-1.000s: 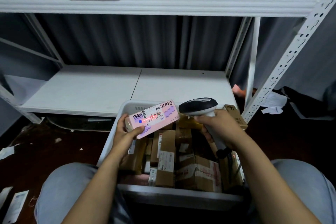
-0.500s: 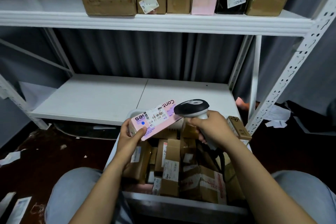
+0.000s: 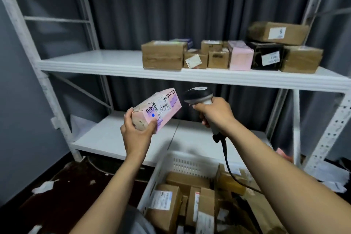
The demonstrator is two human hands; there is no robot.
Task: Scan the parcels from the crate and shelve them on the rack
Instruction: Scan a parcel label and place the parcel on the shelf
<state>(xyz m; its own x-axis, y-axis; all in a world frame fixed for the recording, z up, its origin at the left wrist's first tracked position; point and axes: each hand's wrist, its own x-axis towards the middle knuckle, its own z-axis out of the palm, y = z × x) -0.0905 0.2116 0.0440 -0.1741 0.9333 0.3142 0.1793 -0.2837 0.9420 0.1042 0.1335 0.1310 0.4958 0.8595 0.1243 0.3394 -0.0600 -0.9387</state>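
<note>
A pink parcel (image 3: 158,113) is gripped at one end by the left hand (image 3: 135,134) before the rack (image 3: 46,85). The scanner (image 3: 198,95) is clasped by its handle in the right hand (image 3: 215,115), head beside the label. Several parcels (image 3: 162,57) are ranged on the upper shelf (image 3: 91,61); many are left in the crate (image 3: 188,163). The held parcel is not yet shelved; completion is judged distant.

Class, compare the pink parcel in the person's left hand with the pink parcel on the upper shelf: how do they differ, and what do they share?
The handheld pink parcel is gripped by the left hand, tilted in mid-air; the shelved pink parcel sits level on the upper shelf. The handheld one shows a barcode label and blue dot; the shelved one's visible faces look plain. Both are pink boxes.
</note>
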